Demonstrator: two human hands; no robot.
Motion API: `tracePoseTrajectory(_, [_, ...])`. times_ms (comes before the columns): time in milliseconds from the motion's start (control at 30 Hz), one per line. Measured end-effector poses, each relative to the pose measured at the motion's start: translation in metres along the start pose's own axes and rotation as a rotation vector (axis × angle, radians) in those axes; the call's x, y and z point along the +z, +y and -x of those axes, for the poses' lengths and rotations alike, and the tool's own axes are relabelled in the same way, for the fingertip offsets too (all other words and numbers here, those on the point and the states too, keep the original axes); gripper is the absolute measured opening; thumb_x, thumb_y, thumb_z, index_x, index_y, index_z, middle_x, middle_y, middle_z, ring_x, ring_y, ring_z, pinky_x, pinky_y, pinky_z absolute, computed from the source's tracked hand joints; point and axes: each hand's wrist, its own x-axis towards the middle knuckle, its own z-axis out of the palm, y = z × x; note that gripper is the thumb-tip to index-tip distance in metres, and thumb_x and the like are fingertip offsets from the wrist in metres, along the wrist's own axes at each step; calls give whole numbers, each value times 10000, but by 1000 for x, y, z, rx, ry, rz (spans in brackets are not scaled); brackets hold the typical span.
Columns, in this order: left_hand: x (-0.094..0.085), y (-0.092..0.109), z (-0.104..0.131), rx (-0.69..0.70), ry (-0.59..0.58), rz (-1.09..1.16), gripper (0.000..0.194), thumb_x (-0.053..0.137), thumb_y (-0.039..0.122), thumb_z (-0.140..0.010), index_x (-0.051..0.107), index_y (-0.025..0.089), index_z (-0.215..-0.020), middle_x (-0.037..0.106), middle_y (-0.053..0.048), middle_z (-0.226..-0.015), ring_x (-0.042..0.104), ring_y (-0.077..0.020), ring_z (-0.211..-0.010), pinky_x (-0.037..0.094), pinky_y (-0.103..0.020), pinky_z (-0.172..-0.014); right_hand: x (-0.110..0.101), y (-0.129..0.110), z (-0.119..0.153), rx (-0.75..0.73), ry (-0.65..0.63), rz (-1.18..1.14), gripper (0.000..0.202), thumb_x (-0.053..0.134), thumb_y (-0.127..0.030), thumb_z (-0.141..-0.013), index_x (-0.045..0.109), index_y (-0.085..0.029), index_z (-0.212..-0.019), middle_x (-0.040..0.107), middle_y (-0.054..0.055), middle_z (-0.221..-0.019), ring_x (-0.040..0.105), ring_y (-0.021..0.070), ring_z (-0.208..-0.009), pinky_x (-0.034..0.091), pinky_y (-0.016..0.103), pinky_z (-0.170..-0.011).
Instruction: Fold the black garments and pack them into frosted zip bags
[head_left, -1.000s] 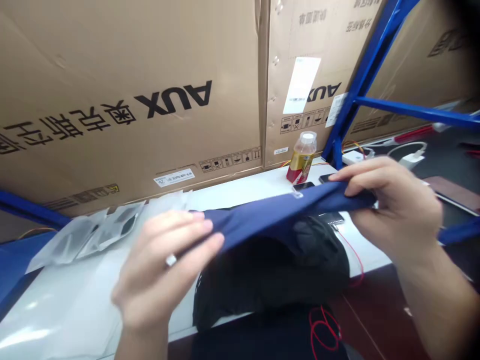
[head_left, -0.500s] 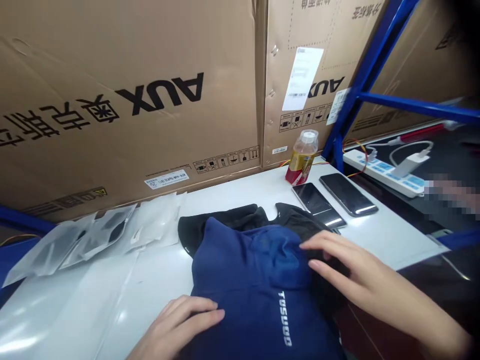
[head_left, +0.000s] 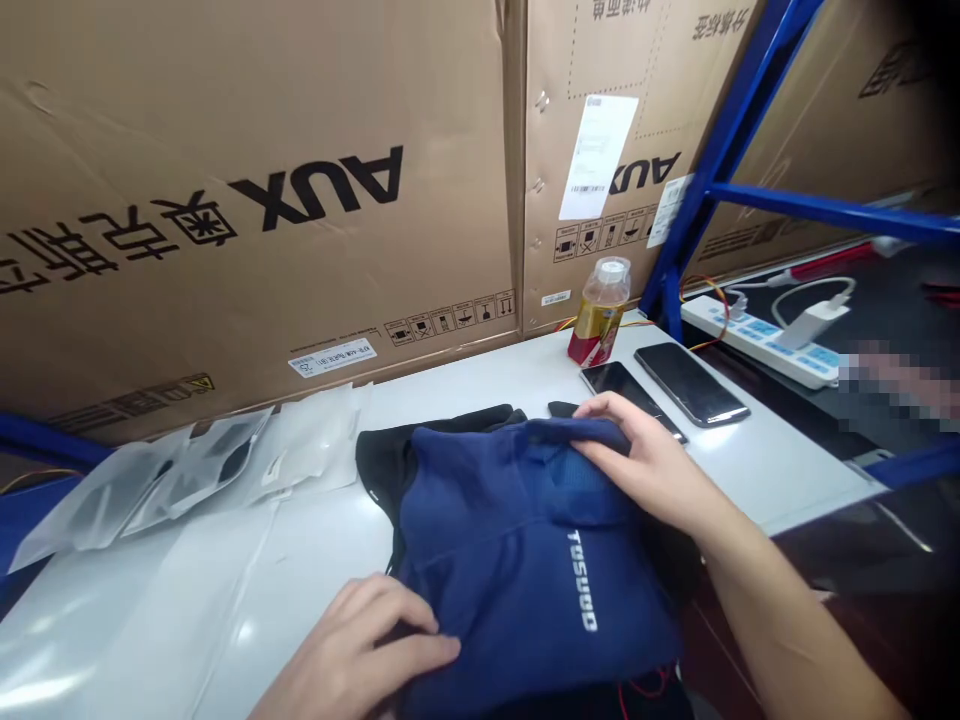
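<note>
A navy blue fabric garment (head_left: 480,570) with white lettering and a mesh patch lies over black cloth pieces (head_left: 382,465) at the front of the white table. My right hand (head_left: 641,455) pinches the garment's upper edge near the mesh, thumb below and fingers above. At the lower left edge, my left hand (head_left: 375,640) has its fingers curled and its thumb on the fabric, gripping that edge. Red thread shows below the garment at lower right.
Translucent plastic bags (head_left: 202,470) lie on the white table (head_left: 172,620) at left. Two phones (head_left: 694,385) and a drink bottle (head_left: 600,315) stand or lie at right. Large cartons (head_left: 255,90) wall off the back. A power strip (head_left: 757,335) sits beyond the blue frame (head_left: 720,150).
My right hand has moved up and left and taken hold of the garment's top edge. The garment has shifted upward, and its lettering with it. My left hand has curled in a little.
</note>
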Motion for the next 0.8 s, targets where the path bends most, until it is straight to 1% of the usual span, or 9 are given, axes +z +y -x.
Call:
tracePoseTrajectory(133, [0, 14, -25, -167, -75, -61, 684, 593, -59, -726, 742, 397, -1213, 724, 23, -1122, 686, -190, -1013, 580, -301, -908, 2, 17, -25, -42, -50, 245, 321, 656, -289, -940, 611, -251, -1256, 736, 57, -1205, 710, 247, -1131, 552, 395, -980])
tracePoseTrajectory(233, [5, 20, -31, -191, -123, -10, 612, 794, 69, -733, 741, 404, -1242, 711, 18, -1168, 684, -213, -1041, 586, -313, -918, 7, 27, -29, -60, -60, 319, 312, 671, -258, -926, 639, -225, -1235, 721, 91, -1248, 689, 270, -1189, 521, 437, -1049])
tracePoseTrajectory(300, [8, 20, -29, -157, -123, -5, 584, 819, 107, -753, 734, 384, -1259, 711, 6, -1155, 681, -215, -1027, 583, -308, -902, 9, 31, -28, -72, -43, 327, 300, 668, -263, -930, 645, -219, -1226, 709, 102, -1257, 679, 280, -1207, 506, 458, -1077])
tracePoseTrajectory(367, [10, 19, -27, -80, -69, -35, 544, 689, 29, -807, 733, 350, -1244, 718, -1, -1067, 670, -193, -940, 567, -288, -835, 8, 30, -30, -89, -13, 330, 305, 647, -276, -948, 634, -223, -1248, 691, 102, -1268, 666, 283, -1225, 495, 470, -1099])
tracePoseTrajectory(433, [11, 19, -25, 3, 65, -75, 526, 554, -24, -842, 735, 305, -1210, 710, -14, -975, 637, -177, -842, 533, -280, -756, 6, 26, -34, -127, 32, 337, 342, 625, -290, -964, 611, -236, -1302, 666, 100, -1296, 652, 288, -1246, 492, 484, -1112])
tracePoseTrajectory(533, [17, 19, -25, 62, 207, -98, 450, 491, -14, -901, 744, 262, -1151, 690, -32, -901, 603, -175, -786, 496, -287, -704, 7, 20, -37, -167, 83, 416, 480, 620, -304, -964, 548, -245, -1435, 624, 127, -1363, 637, 326, -1269, 514, 523, -1091])
tracePoseTrajectory(600, [24, 19, -25, 62, 150, -97, 367, 552, 32, -916, 752, 263, -1119, 681, -29, -871, 605, -176, -775, 496, -285, -698, 13, 17, -28, -174, 95, 506, 562, 613, -307, -964, 499, -228, -1509, 589, 162, -1431, 600, 368, -1323, 512, 566, -1092])
tracePoseTrajectory(667, [32, 18, -25, 59, 69, -97, 198, 696, 195, -933, 762, 268, -1105, 677, -23, -858, 614, -177, -761, 509, -279, -689, 22, 14, -8, -197, 93, 571, 574, 580, -320, -991, 474, -218, -1546, 539, 177, -1522, 522, 390, -1419, 483, 597, -1130])
tracePoseTrajectory(800, [35, 13, -21, 9, 5, -16, 370, 794, 538, -890, 757, 287, -1160, 695, -21, -918, 643, -180, -808, 545, -273, -739, 38, 5, 45, -261, -66, 628, 540, 506, -412, -1064, 464, -264, -1582, 346, 99, -1717, 266, 377, -1600, 405, 608, -1223])
